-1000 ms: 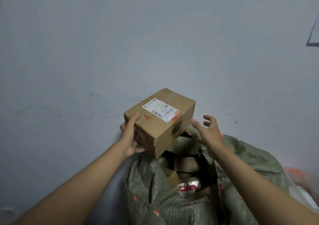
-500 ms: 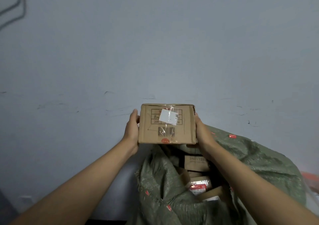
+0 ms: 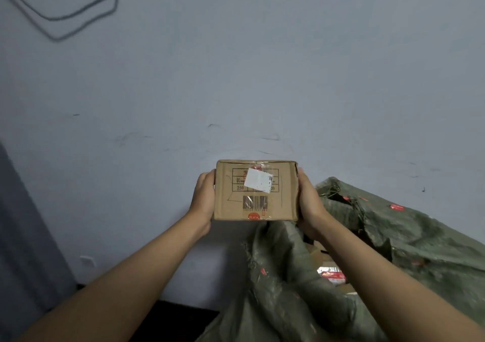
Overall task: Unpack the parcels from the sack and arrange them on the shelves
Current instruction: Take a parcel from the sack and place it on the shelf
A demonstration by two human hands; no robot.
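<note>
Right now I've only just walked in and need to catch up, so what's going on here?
A person is unpacking a sack. Both hands, left hand and right hand, hold a cardboard parcel by its sides, lifted clear above the open green sack in front of a pale wall. More parcels show inside the sack. No shelves are in view.

A brown cardboard parcel (image 3: 256, 190) is held up level in front of the wall, its broad face showing a white sticker, a printed barcode and clear tape. Below and to its right slumps the open green woven sack (image 3: 367, 249), more parcels (image 3: 331, 273) visible inside.
</note>
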